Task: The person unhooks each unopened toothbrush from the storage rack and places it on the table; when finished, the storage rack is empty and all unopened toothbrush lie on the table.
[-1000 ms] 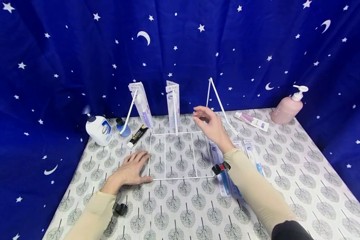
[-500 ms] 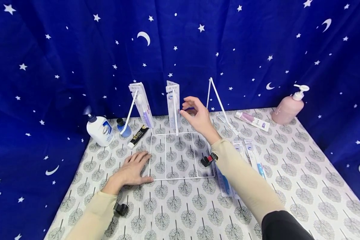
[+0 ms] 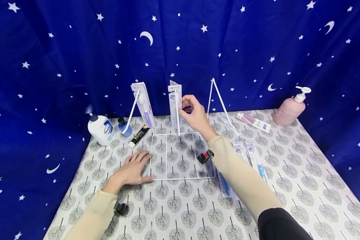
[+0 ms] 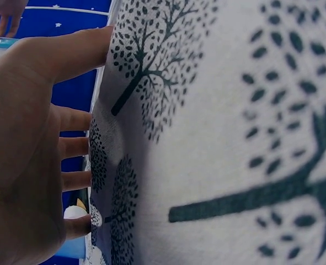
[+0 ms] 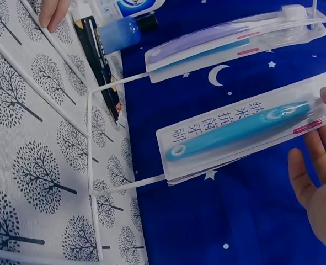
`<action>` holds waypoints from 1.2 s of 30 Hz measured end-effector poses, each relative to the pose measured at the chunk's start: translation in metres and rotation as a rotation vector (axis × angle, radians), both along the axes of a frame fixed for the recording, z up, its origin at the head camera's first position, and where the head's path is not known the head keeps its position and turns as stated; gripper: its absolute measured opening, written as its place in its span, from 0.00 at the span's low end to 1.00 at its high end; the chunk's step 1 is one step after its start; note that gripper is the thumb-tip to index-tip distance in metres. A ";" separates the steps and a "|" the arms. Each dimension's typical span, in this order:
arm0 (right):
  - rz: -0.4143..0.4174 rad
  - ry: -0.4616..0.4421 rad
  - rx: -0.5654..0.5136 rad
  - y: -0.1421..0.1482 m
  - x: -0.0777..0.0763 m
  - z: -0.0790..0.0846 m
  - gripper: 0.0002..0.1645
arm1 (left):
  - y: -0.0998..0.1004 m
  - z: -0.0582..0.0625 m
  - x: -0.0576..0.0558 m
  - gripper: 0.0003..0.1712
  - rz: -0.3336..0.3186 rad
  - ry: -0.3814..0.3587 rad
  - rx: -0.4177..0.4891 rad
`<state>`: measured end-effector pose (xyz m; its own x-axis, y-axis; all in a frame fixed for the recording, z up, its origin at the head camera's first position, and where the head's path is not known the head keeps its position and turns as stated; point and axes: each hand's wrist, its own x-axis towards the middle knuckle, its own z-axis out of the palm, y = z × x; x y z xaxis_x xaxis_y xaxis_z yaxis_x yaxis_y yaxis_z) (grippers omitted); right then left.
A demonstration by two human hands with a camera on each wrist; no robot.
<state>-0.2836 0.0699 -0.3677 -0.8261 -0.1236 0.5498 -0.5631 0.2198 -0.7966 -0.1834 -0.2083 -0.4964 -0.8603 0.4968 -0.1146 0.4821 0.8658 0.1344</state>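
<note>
A white wire rack (image 3: 184,179) lies on the tree-print cloth, with three bent arms rising at its back. Packaged toothbrushes (image 3: 173,106) hang on the middle arm. My right hand (image 3: 195,115) pinches their right edge; in the right wrist view the thumb is in front and fingers reach behind the pack with the blue toothbrush (image 5: 240,130). Another packaged set with a purple toothbrush (image 3: 145,110) hangs on the left arm. The right arm (image 3: 219,93) carries no pack. My left hand (image 3: 135,169) rests with spread fingers at the rack's left side, thumb at its front corner.
Loose packaged toothbrushes (image 3: 255,156) lie partly under the right forearm. At left stand a white pump bottle (image 3: 100,131) and a small blue bottle (image 3: 126,128), beside a black toothpaste tube (image 3: 139,136). At right are a pink-and-white tube (image 3: 253,122) and a pink pump bottle (image 3: 289,111).
My right hand has moved left from near the rack's right arm to the middle toothbrush packs and now pinches their edge. The left hand has stayed put.
</note>
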 end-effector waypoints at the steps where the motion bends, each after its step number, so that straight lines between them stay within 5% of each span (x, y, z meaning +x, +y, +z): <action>1: -0.005 -0.003 0.005 -0.001 0.000 0.000 0.18 | 0.000 0.000 0.000 0.58 0.001 0.000 -0.001; 12: -0.021 -0.001 0.009 0.003 0.000 -0.008 0.11 | 0.000 -0.002 0.000 0.59 0.001 0.003 0.013; 29: 0.107 0.024 0.072 0.011 0.028 -0.002 0.13 | -0.001 -0.002 -0.001 0.59 -0.002 0.011 0.006; 36: 0.188 0.040 -0.005 0.011 0.035 -0.002 0.25 | -0.001 -0.005 -0.002 0.59 0.001 0.017 0.018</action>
